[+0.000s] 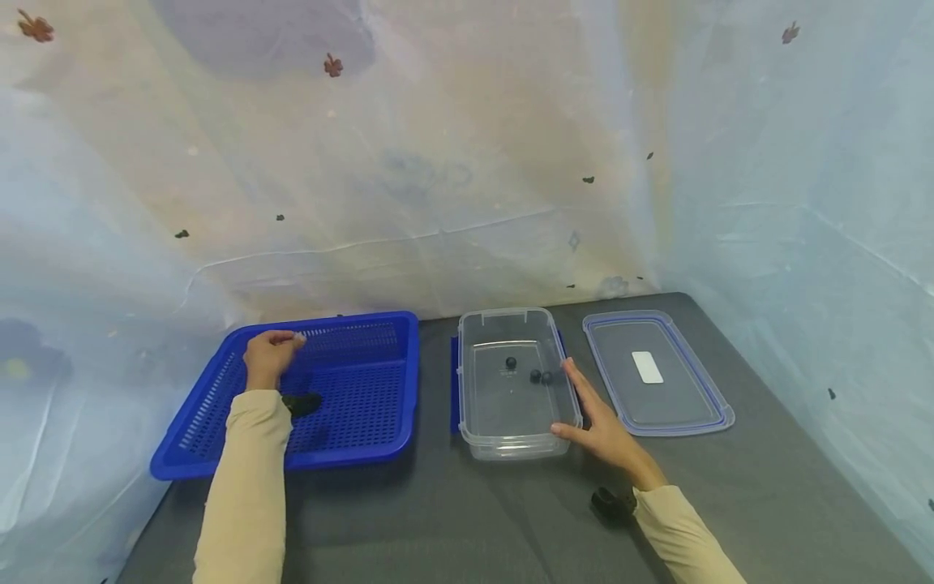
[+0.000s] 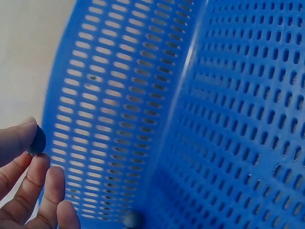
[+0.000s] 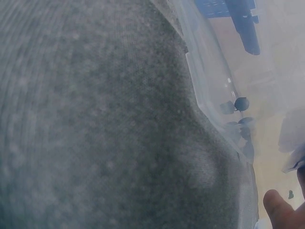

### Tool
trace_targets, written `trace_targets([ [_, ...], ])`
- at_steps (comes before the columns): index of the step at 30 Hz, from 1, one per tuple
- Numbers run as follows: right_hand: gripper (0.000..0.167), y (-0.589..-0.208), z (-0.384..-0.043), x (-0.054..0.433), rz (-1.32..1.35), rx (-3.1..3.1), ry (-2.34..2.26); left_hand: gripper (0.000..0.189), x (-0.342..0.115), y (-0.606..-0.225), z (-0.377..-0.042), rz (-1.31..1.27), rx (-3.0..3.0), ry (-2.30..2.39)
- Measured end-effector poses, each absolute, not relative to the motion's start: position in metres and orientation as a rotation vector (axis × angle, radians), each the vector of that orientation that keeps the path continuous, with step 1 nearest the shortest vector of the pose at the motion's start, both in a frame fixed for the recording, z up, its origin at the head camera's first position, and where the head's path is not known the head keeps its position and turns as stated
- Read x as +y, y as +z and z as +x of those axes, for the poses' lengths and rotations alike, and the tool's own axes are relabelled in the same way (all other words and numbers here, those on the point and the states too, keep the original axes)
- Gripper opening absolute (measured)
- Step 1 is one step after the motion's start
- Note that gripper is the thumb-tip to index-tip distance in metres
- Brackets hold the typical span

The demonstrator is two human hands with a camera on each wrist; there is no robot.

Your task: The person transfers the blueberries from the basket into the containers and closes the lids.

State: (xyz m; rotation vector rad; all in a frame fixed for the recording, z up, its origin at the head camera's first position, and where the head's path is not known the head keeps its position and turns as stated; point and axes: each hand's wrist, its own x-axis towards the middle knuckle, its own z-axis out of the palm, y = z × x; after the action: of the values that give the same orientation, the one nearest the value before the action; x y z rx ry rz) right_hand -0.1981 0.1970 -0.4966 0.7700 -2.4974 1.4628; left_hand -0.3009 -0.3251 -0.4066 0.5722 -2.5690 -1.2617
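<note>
My left hand is raised over the blue basket, near its back wall. Between thumb and fingertips it pinches a small dark ball, plain in the left wrist view. Another dark ball shows low in the basket, at the bottom of that view. With fingers spread and fairly straight, my right hand rests at the right rim of a clear plastic container. Inside the container lie three dark balls, one ball apart from the other two.
To the right of the container, a clear lid with a blue seal and a white label lies flat on the grey table. Blue side clips hang at the container's sides. A patterned sheet hangs behind the table and along both sides.
</note>
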Motion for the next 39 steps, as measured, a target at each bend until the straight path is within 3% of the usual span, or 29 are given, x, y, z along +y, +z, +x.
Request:
trace_targets([
  [12, 0.098, -0.498, -0.197, 0.196, 0.773, -2.486, 1.430, 0.045, -0.319, -0.373, -0.288, 0.375, -2.548, -1.205],
  [26, 0.098, -0.498, -0.198, 0.198, 0.765, -2.500, 1.416, 0.043, -0.272, -0.329, -0.270, 0.055, -2.446, -1.263],
  [39, 0.104, -0.488, -0.195, 0.194, 0.763, -2.569, 1.353, 0.044, -0.227, -0.322, -0.270, -0.169, -2.478, -1.337],
])
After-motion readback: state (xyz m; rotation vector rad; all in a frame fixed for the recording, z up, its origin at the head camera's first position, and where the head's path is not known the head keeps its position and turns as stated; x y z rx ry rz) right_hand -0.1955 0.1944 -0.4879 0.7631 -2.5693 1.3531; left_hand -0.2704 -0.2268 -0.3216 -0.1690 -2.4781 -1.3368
